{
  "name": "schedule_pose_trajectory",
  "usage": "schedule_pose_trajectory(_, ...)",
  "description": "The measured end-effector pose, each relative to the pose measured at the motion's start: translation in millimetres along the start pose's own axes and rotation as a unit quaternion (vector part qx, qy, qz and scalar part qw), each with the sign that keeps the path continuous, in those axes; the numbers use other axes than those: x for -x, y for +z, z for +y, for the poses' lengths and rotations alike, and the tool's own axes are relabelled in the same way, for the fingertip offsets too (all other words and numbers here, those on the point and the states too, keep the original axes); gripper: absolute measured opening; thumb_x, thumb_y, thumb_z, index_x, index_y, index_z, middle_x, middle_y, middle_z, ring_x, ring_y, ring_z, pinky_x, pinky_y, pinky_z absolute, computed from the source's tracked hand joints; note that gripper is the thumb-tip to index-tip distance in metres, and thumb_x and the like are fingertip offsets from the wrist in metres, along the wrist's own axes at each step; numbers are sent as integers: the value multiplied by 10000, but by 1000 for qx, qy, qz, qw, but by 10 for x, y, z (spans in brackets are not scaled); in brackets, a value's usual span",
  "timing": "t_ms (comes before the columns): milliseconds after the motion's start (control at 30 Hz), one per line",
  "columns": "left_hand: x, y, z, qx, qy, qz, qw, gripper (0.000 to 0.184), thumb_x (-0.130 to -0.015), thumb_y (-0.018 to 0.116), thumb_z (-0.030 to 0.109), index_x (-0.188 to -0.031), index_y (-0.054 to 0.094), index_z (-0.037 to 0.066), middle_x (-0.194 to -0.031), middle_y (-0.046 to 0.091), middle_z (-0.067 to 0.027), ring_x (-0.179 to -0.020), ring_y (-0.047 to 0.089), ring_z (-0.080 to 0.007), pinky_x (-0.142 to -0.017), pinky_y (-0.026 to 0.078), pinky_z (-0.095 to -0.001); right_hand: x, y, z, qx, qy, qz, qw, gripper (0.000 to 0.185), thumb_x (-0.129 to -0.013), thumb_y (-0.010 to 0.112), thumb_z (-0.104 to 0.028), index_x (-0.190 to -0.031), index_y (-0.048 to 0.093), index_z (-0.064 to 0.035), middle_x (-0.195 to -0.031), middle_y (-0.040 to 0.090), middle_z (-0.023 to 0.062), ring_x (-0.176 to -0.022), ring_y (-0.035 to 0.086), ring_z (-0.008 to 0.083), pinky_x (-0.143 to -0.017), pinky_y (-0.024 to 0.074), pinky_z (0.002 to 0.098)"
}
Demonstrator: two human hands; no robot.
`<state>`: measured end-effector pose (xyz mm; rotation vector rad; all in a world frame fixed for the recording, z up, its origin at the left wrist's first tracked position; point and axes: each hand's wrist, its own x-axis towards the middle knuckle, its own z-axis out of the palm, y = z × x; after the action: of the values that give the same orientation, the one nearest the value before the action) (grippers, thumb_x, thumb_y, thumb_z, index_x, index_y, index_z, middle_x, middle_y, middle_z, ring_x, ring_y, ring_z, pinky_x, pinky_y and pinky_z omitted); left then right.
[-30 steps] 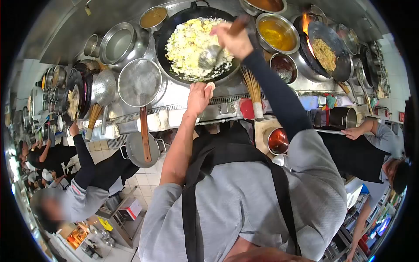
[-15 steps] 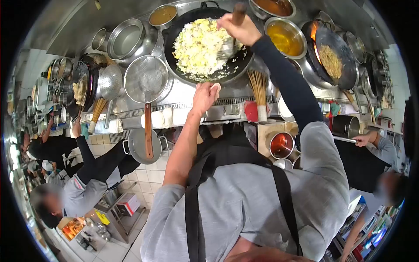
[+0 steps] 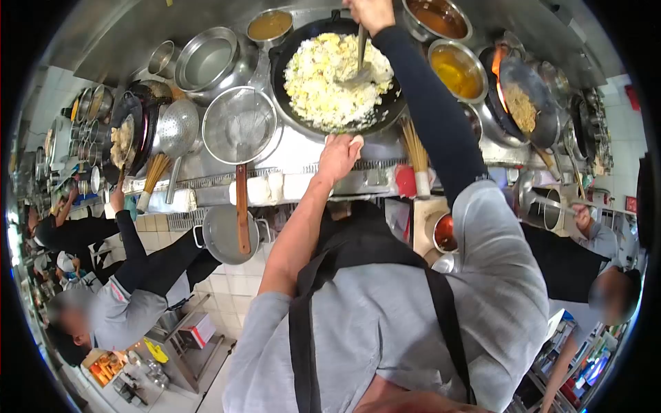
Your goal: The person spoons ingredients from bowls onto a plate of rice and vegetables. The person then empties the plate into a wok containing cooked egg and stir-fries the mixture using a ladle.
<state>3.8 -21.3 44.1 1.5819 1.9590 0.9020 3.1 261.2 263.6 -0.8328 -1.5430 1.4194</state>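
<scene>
A: Half a second ago you had the ladle [image 3: 357,77] over at the right side of the wok [image 3: 391,107], with your right hand [image 3: 373,15] above the food. What differs now?

B: Your right hand is farther off, by the wok's far edge, partly cut off by the top of the picture. The ladle's bowl now sits in the egg and rice [image 3: 320,89], right of its middle. The food reaches more toward the right wall, where you had a wider bare patch.

A: And how is that hand?

B: Fingers curled round the ladle's handle, as far as it shows; the handle's upper end is out of sight.

A: Your left hand [image 3: 339,155] looks much as it did, at the wok's near rim.

B: Yes, you pinch a folded pale cloth [image 3: 356,141] there, thumb pressed against the curled fingers. You hide the spot beneath it, so I cannot tell whether your fingertips touch metal.

A: Where does your wok stand?

B: Toward the far edge of the steel counter [image 3: 296,153], between the mesh strainer [image 3: 239,127] on your left and the bristle brush [image 3: 414,148], which leans at the counter's front edge on your right.
</scene>
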Motion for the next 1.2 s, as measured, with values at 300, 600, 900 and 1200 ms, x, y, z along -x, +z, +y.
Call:
schedule_pose_trajectory(300, 36, -70, -88, 5, 22, -27, 999, 318, -1039, 592, 314, -992, 674, 11, -1013, 683, -209, -1068, 563, -428, -964, 478, -484, -317, -61, 419, 155, -127, -147, 969, 387, -970, 715, -422, -819, 776, -71, -668, 688, 26, -630, 643, 114, -613, 503, 314)
schedule_pose_trajectory(600, 137, -130, -101, -10, 31, -52, 998, 340, -1058, 556, 338, -1027, 666, 18, -1034, 690, -194, -1051, 567, -421, -943, 480, -496, 101, 137, -23, 35, -34, -13, 999, 327, -983, 740, -290, -749, 664, -75, -614, 601, 3, -535, 567, 119, -506, 434, 293)
schedule_pose_trajectory(900, 49, -126, -110, -13, 66, -17, 998, 348, -1049, 563, 328, -969, 662, 3, -1026, 688, -216, -1040, 578, -436, -936, 476, -503, -5, 176, -94, -42, -40, 121, 991, 254, -1000, 717, -224, -815, 677, -55, -635, 583, -20, -530, 521, 91, -477, 402, 292)
schedule_pose_trajectory(1200, 45, -69, -130, -12, 66, -11, 998, 348, -1051, 571, 329, -970, 662, 3, -980, 680, -214, -989, 571, -437, -920, 469, -501, 184, 457, -18, -52, -166, 125, 977, 269, -978, 745, -209, -788, 674, -32, -672, 615, -12, -567, 542, 104, -525, 419, 316)
